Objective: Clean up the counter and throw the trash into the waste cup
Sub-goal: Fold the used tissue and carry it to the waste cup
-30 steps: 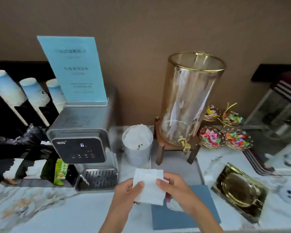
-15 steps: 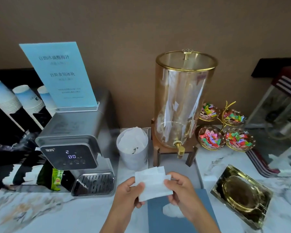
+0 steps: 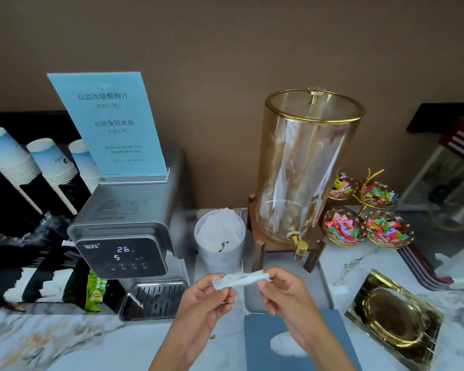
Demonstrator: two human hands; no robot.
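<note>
Both hands (image 3: 248, 295) pinch folded tissue (image 3: 240, 279), just front of waste cup (image 3: 220, 243).

A single head-worn wide-angle view is aimed forward and down across the marble counter (image 3: 65, 341) toward the far wall (image 3: 225, 49), seemingly taken from close range, edges distorted.

From my feed, the blue sign (image 3: 110, 124) reads 自助冰镇酸梅汁 and 自助食用冰块; smaller lines too blurry. The water dispenser (image 3: 123, 253) panel shows 26 and 5. Green packets (image 3: 95, 290) carry a Lipton logo.
</note>
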